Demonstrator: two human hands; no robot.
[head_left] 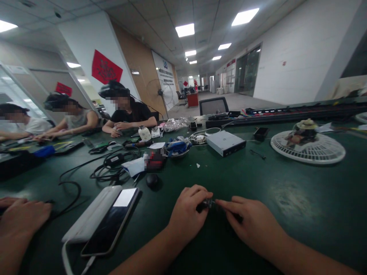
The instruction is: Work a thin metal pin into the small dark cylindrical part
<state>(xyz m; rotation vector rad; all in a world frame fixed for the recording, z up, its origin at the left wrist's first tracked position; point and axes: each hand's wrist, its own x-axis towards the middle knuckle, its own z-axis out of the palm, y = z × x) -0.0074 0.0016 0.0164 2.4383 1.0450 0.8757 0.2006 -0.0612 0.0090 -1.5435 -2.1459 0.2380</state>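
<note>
My left hand (190, 210) is closed around a small dark part with a shiny, metallic-looking end (210, 203), held just above the green table. Its exact kind is too small to make out. From the right, my right hand (252, 219) meets it, index fingertip at the shiny end and thumb bent below. The fingers look pinched, but whatever is between them is hidden and dark. A phone (110, 225) with a cable plugged in and a white power bank (91, 214) lie left of my hands.
A black computer mouse (152, 181), a grey disc drive (225, 143) and a white fan grille (308, 147) are on the green table (246, 175). Black cables (106, 172) lie to the left. Another person's hand (24, 215) rests at the left edge; several people sit across.
</note>
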